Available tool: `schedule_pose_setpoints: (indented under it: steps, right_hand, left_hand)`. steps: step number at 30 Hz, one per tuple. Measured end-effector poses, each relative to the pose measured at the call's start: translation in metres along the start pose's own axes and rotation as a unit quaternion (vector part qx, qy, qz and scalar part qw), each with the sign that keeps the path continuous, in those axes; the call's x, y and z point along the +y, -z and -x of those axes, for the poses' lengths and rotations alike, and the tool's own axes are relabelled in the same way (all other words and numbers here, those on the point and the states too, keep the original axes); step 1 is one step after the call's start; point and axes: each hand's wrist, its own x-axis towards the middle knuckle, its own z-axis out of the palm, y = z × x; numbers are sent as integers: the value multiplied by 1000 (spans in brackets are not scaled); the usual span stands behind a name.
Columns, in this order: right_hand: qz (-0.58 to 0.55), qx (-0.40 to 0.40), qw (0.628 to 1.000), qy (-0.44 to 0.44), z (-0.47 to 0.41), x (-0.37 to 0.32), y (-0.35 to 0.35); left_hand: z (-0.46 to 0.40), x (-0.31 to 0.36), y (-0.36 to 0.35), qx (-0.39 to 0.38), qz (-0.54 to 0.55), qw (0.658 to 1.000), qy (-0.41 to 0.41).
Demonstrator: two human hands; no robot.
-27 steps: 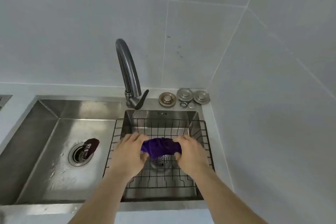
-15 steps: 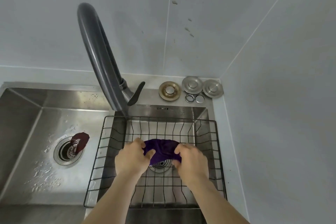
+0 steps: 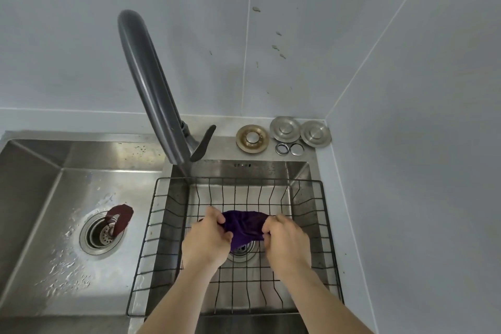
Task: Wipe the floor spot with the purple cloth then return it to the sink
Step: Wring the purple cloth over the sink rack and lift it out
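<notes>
Both hands are reaching down into the right basin of a steel double sink [image 3: 298,171], where a black wire basket [image 3: 322,225] is sitting. The left hand [image 3: 206,238] is clenching its grip on the left end of the purple cloth [image 3: 244,228], and the right hand [image 3: 287,238] is gripping the right end in the same way, fingers curled tight into the fabric. The cloth is bunching between the two hands, hanging just above the basket's floor and over the right basin's drain [image 3: 241,248]; whether it is touching the wires cannot be told. A dark grey tap [image 3: 149,84] is arching from the back ledge towards the camera. In the left basin, a dark red scrap [image 3: 120,218] is lying at the edge of the drain strainer [image 3: 100,234], with water drops scattered around it. On the surface behind the right basin, a brass ring [image 3: 252,139], two steel stoppers [image 3: 301,131] and two small rings [image 3: 288,148] are sitting close together in the corner.
</notes>
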Motion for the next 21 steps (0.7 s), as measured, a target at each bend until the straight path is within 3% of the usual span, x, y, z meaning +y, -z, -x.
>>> schedule_pose_setpoints:
  steps: [12, 21]
  right_hand:
    - [-9, 108, 994, -23, 8, 0, 67]
    - [0, 229, 973, -18, 102, -36, 137]
  left_hand:
    - [22, 5, 62, 89, 11, 990, -105]
    - [109, -12, 146, 223, -18, 957, -186]
